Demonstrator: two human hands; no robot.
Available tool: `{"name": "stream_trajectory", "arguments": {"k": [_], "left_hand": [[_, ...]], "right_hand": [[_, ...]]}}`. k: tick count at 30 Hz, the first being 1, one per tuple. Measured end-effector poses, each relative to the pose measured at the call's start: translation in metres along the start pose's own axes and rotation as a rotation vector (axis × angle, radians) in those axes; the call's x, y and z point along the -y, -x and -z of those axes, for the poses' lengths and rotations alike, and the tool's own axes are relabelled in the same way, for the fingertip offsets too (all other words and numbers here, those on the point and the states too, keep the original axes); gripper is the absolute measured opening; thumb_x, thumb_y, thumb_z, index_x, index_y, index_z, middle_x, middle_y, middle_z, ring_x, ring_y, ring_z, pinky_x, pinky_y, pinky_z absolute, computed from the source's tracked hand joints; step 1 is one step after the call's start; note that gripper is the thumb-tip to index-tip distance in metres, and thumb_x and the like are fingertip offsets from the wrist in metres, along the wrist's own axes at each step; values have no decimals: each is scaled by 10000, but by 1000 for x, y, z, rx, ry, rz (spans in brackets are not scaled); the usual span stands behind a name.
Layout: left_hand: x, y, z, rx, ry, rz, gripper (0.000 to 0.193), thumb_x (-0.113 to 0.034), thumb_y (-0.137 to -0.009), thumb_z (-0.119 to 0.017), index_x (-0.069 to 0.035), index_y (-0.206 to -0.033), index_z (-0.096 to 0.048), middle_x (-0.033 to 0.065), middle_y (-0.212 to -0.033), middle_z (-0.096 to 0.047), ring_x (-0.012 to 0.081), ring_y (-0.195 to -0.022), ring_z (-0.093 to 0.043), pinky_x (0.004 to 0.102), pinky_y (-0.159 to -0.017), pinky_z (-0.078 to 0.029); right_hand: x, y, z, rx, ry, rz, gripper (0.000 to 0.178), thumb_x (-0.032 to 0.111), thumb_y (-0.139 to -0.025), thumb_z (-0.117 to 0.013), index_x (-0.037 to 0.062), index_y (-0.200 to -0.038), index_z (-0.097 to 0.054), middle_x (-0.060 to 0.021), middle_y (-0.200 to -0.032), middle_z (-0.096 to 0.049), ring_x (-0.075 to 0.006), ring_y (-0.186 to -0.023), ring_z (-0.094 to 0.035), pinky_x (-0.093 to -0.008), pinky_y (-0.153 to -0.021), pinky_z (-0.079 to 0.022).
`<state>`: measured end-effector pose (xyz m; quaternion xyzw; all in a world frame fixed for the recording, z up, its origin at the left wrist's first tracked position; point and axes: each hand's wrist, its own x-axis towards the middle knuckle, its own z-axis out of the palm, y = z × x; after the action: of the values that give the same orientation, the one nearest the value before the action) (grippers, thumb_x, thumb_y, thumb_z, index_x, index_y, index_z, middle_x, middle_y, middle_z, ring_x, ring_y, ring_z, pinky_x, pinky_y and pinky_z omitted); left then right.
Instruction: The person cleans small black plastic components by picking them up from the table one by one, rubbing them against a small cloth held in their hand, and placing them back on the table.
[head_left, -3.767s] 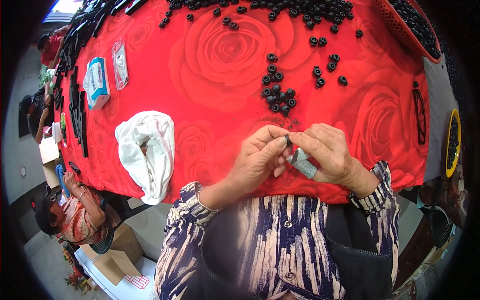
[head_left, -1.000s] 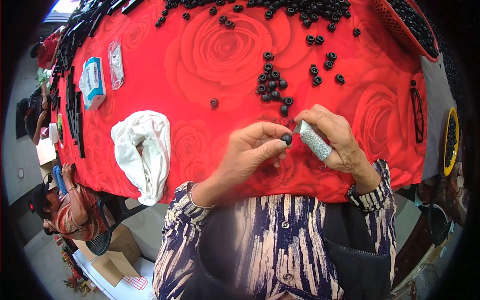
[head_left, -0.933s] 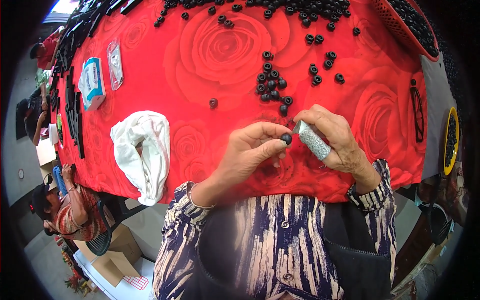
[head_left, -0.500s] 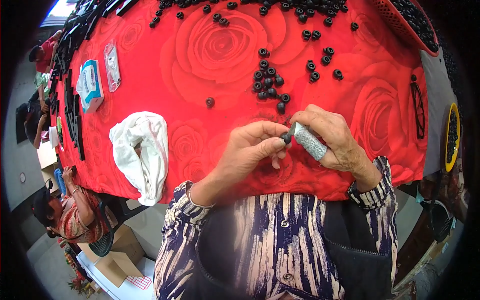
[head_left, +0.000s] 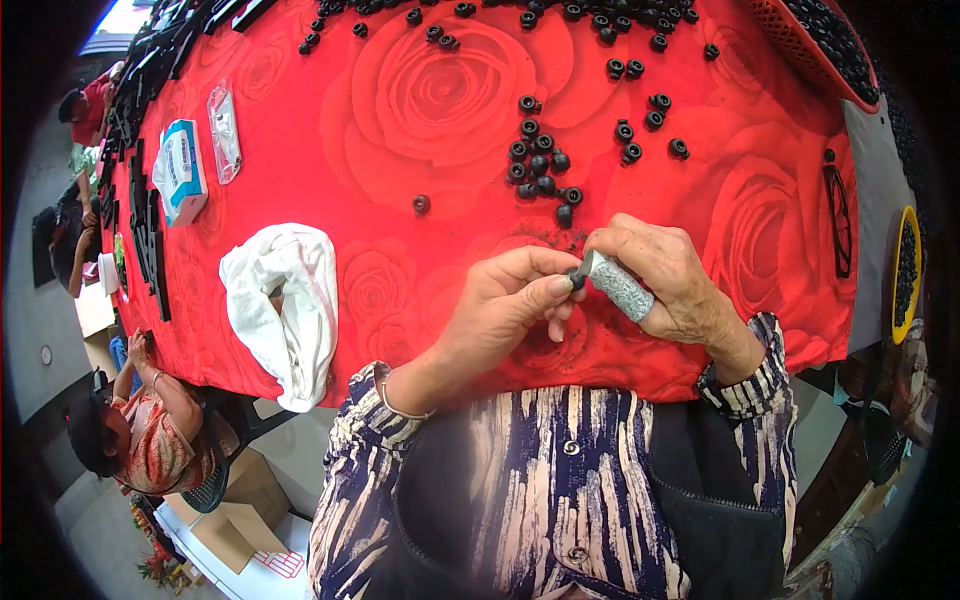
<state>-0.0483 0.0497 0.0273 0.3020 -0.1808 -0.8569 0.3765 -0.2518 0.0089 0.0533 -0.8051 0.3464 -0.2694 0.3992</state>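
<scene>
A white cloth (head_left: 302, 330) lies at the left hand's (head_left: 515, 292) nine o'clock. That hand pinches a small black part (head_left: 577, 281) — loose black pieces (head_left: 540, 164) lie toward the part's twelve — and at three the right hand (head_left: 660, 275) grips a grey-handled blade (head_left: 622, 290).

Unreadable print (head_left: 180, 160) on white-blue box (head_left: 188, 207)

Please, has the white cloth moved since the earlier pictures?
No: the white cloth lies in the same place beside the rose printed on the red tablecloth.
</scene>
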Motion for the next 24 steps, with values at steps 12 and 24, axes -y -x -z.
{"name": "stream_trajectory", "arguments": {"k": [12, 24], "left_hand": [[-4, -3, 1, 0, 227, 31, 200, -100, -917, -525, 13, -1079, -553, 83, -890, -616, 102, -690, -583, 250, -564, -520], [5, -3, 1, 18, 192, 64, 182, -95, -900, -556, 15, -1044, -575, 66, -918, -624, 99, -688, -575, 234, -593, -506]], "right_hand": [[9, 1, 7, -34, -221, -51, 307, 67, -707, -690, 20, -975, -548, -98, -736, -531, -234, -629, -556, -320, -547, -431], [6, 7, -22, -248, 270, 290, 455, 123, -615, -717, 5, -1035, -586, -60, -686, -505, -208, -547, -521, -331, -464, -399]]}}
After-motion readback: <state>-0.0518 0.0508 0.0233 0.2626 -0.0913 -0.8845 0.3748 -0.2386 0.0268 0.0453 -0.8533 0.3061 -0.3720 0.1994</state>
